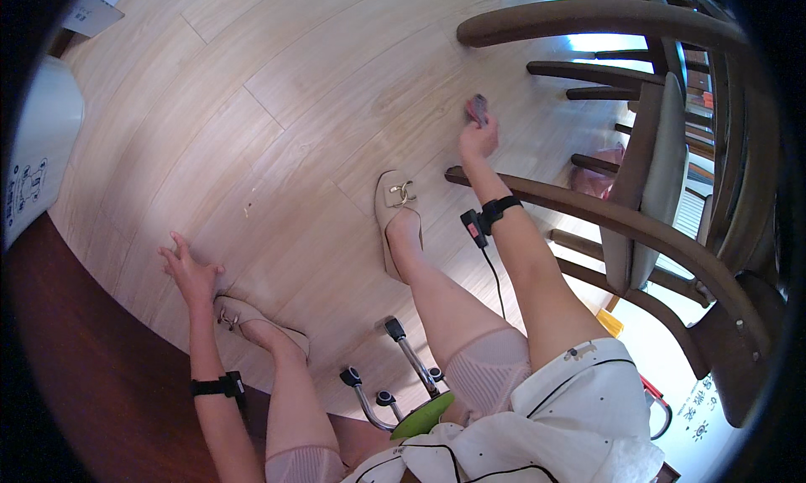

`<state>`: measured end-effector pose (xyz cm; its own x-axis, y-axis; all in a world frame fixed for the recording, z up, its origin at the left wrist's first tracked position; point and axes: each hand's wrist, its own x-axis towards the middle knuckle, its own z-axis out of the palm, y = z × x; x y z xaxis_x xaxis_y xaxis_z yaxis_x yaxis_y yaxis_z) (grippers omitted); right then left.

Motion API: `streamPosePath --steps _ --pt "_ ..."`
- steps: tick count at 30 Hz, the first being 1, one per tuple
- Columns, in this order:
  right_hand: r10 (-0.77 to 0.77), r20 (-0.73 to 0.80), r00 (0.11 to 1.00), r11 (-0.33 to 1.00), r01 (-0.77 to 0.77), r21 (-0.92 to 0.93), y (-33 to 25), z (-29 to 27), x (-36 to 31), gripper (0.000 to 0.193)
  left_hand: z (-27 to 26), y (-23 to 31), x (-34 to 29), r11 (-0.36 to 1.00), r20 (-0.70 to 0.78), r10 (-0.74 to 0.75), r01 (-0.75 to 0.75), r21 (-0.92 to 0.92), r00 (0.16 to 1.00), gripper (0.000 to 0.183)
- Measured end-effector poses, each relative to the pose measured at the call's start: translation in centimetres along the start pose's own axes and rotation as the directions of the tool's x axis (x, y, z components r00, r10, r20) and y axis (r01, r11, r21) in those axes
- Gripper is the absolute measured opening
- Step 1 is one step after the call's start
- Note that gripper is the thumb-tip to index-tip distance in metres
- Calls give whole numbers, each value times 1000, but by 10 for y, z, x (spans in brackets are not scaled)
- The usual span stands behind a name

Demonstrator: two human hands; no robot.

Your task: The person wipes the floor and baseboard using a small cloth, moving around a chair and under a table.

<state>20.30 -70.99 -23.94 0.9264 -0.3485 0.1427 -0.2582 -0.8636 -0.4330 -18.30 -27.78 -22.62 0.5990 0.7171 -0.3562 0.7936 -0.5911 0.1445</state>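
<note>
Left hand (193, 277) spread open, right hand (479, 137) well apart, clamped on a small object (477, 108), jutting beyond its grip, dark grey and reddish.

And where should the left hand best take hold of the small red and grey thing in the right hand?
Probably at the far end of the small red and grey thing, with the left hand coming from the far side: that end sticks out beyond the right hand, which covers the near end. Its exact shape is too small to tell.
</note>
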Motion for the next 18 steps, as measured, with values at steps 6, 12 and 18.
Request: streamPosePath --steps 6,12,18 --pt "-442 125 888 866 385 319 -62 33 -77 37 4 13 1 1000 5 2 -2 9 1000 123" --pt "-828 389 403 539 383 750 -164 37 -198 41 0 16 0 999 3 -28 29 -19 1000 120" --pt "-667 434 605 694 293 658 -192 26 -114 38 6 -14 -21 998 45 -63 62 27 997 127"
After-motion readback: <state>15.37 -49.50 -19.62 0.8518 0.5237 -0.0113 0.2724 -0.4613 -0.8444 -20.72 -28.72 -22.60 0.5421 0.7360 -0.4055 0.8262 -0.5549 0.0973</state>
